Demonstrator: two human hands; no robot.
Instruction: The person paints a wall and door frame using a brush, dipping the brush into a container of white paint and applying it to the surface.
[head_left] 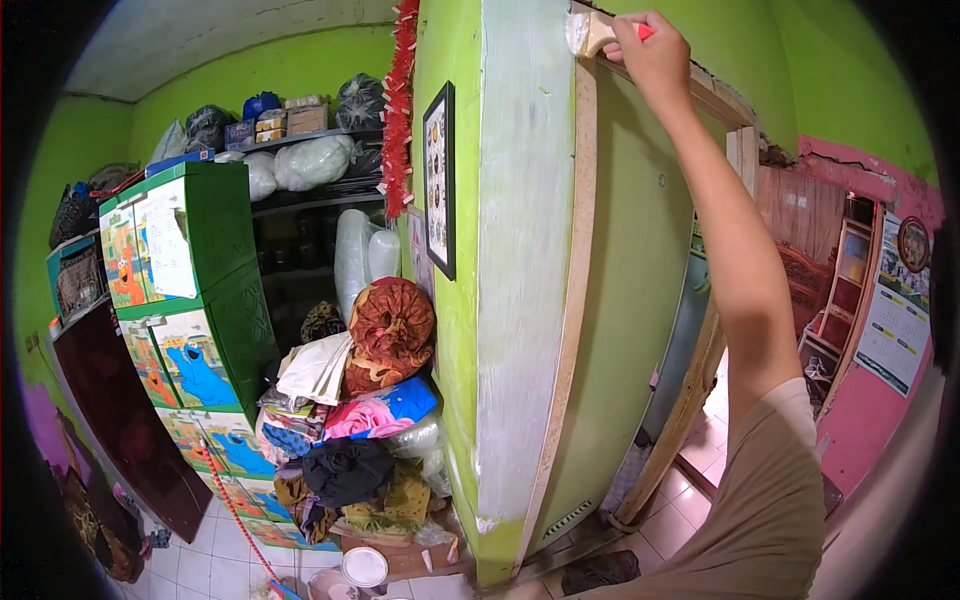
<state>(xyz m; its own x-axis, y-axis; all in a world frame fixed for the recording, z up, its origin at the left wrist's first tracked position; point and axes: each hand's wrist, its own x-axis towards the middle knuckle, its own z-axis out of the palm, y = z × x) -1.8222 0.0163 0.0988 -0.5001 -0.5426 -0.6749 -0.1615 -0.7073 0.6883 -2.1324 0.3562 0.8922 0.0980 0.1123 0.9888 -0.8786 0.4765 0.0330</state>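
My right arm reaches up from the lower right, and my right hand [652,58] is closed around a paintbrush [598,36] at the top of the view. The brush has a pale handle with a red end, and its bristles are coated in white. They touch or nearly touch the top right edge of a narrow wall strip [525,260] covered in uneven whitish paint. Green shows at the strip's bottom and along its left side. A bare wooden door frame [583,200] borders the strip, with a green door panel [635,270] beyond it. My left hand is out of view.
A round white lid or tub [365,567] stands on the tiled floor at lower left. Piled clothes [350,470] lie beside a green cartoon-covered cabinet [215,300]. A framed picture [438,180] and red tinsel [399,110] hang left of the strip. A doorway opens at right.
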